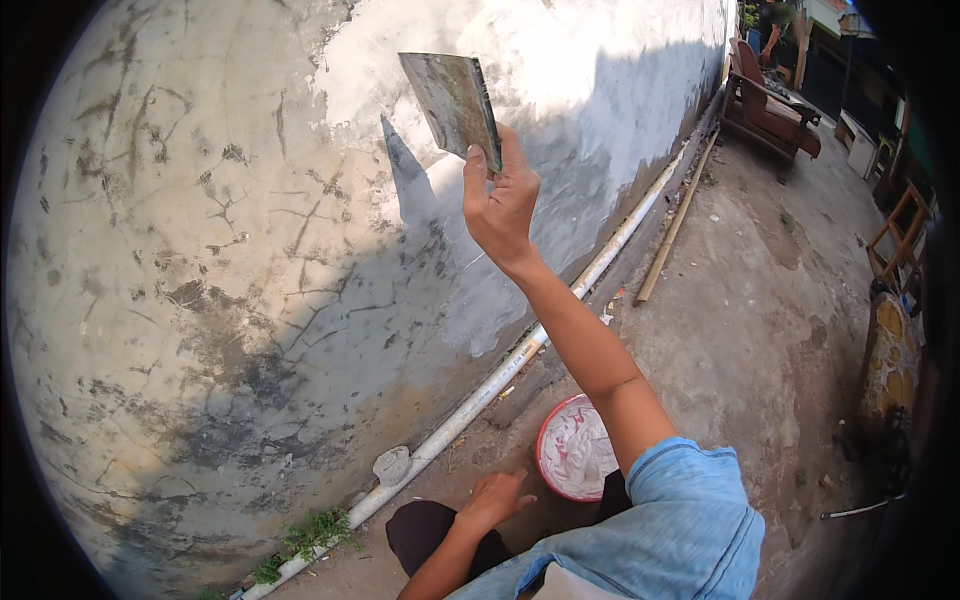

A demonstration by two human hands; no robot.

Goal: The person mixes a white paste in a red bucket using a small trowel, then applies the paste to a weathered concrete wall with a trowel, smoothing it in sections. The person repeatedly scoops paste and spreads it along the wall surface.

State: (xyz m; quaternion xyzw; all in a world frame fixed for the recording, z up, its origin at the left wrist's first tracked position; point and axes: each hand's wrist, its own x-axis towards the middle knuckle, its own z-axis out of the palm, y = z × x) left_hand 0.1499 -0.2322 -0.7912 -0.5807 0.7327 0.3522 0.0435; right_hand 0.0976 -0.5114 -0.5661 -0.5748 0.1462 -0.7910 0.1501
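Raised in front of the wall, my right hand (503, 205) pinches the narrow end of a flat plastering scraper (447, 100) between thumb and fingers. Its stained grey-green blade points up and casts a shadow on the wall (290, 240). Fresh white coating covers the wall's upper and right part; the left part is cracked and blotched. Low down by my knee, my left hand (495, 500) hangs with its fingers loosely stretched and nothing in them. Beside it on the ground stands a red-rimmed bucket (541, 455) of white putty (580, 450), partly covered by my right arm.
A white pipe (465, 410) runs along the foot of the wall, with a bamboo pole (678, 222) beside it. Weeds (318, 530) grow at the lower left. A reddish-brown wooden chair (765, 105) stands far right, and a wooden frame (900, 235) leans nearer.
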